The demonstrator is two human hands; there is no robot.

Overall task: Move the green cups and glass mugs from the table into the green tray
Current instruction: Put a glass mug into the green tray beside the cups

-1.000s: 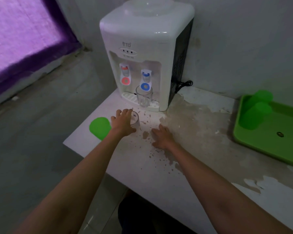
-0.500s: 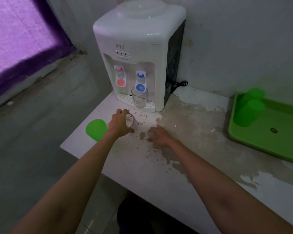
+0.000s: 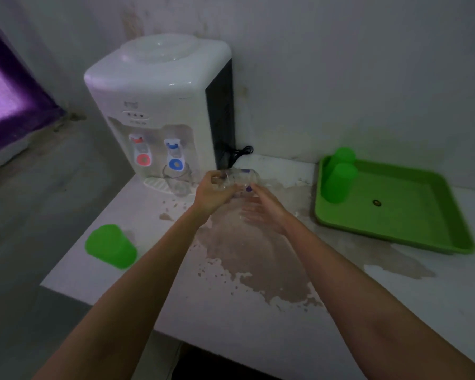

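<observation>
My left hand (image 3: pixel 213 194) grips a clear glass mug (image 3: pixel 240 178), lifted off the table and tilted on its side. My right hand (image 3: pixel 263 212) is open just under and beside the mug, its fingertips close to the glass. A second glass mug (image 3: pixel 177 182) stands on the drip tray of the water dispenser. One green cup (image 3: pixel 110 246) sits upside down near the table's left edge. Two green cups (image 3: pixel 339 182) stand upside down in the far left corner of the green tray (image 3: pixel 412 226) at the right.
A white water dispenser (image 3: pixel 159 105) stands at the back left of the table, its black cord (image 3: pixel 237 153) trailing behind. The white tabletop (image 3: pixel 258 311) has worn brown patches. The wall lies right behind the tray. The floor drops away on the left.
My left hand has closed on the glass mug, lifted it from the table and carried it rightward. My right hand rose off the table toward the mug. The view shifted right.
</observation>
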